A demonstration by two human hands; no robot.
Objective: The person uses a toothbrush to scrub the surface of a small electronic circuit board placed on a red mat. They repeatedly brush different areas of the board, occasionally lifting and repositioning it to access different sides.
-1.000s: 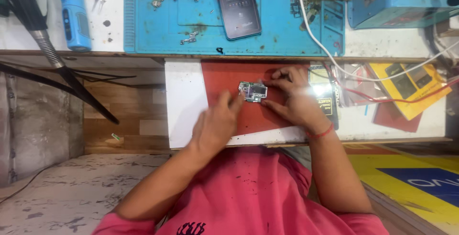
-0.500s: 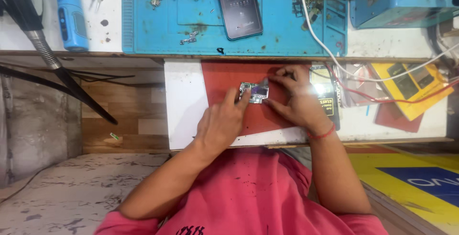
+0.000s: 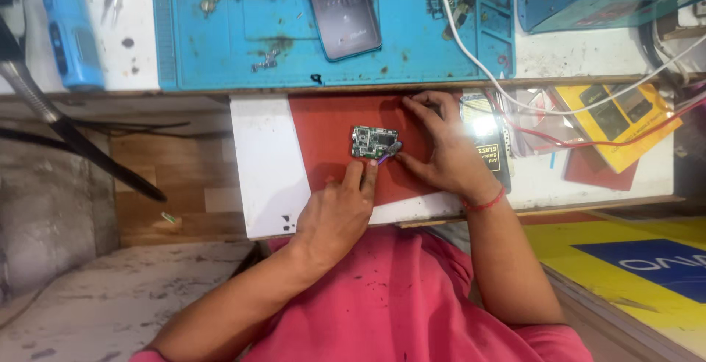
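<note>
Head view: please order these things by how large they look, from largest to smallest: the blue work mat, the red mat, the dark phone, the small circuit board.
1. Blue work mat
2. Red mat
3. Dark phone
4. Small circuit board, touched by the right hand

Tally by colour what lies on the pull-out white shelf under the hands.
Green rectangular circuit board: 1
Red flat mat: 1
Purple thin tool: 1
Black rectangular battery-like block: 1
Total: 4
</note>
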